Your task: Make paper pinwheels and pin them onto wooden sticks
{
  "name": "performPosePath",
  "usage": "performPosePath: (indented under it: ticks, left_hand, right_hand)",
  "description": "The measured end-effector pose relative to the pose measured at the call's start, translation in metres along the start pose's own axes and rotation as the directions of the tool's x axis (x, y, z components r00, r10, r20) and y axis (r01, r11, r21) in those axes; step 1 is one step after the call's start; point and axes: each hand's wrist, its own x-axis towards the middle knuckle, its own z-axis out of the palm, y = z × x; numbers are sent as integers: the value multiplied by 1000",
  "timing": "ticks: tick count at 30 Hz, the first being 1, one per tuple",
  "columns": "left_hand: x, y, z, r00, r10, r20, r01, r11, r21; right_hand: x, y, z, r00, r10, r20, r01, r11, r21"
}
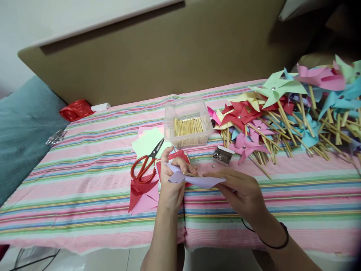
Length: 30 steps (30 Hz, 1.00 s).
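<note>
Lilac paper is held above the striped cloth: the left hand, fingers curled, grips its left part; the right hand, fingers nearly straight, pinches its right. Beyond, a clear plastic box holds wooden sticks and, further right, a small open box holds shiny metal bits.

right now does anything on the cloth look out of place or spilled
One small thing: a shiny round bit lies loose on the cloth near the right hand, outside the small box. It looks stray, lying there alone. Nothing else stands out.
</note>
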Motion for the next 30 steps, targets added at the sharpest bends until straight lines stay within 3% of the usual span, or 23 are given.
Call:
performPosePath:
  ticks: [5, 9, 13, 16, 21, 24, 30]
  left_hand:
    - [0, 0, 1, 1000, 22, 14, -22, 1000, 8]
    - [-1, 0, 8, 996, 6, -94, -3, 1000, 29]
    - [3, -2, 8, 965, 20, -262, 1, 997, 80]
    - [9, -4, 3, 914, 74, -398, -40, 995, 92]
    - [13, -2, -4, 847, 80, -525, -9, 991, 137]
    - [14, -1, -7, 818, 90, -568, -2, 988, 155]
    - [14, 1, -8, 839, 80, -539, -13, 992, 127]
  right_hand:
    - [-1, 1, 2, 1000, 12, -17, -11, 1000, 5]
    - [-4, 2, 9, 986, 167, -5, -166, 985, 51]
    - [-9, 10, 15, 888, 433, 154, -458, 863, 212]
    - [-11, 19, 16, 817, 521, 249, -567, 804, 180]
    - [-14, 28, 15, 762, 594, 257, -641, 748, 171]
    - [-15, 29, 15, 760, 602, 245, -645, 746, 166]
    - [-17, 29, 16, 748, 605, 273, -661, 716, 226]
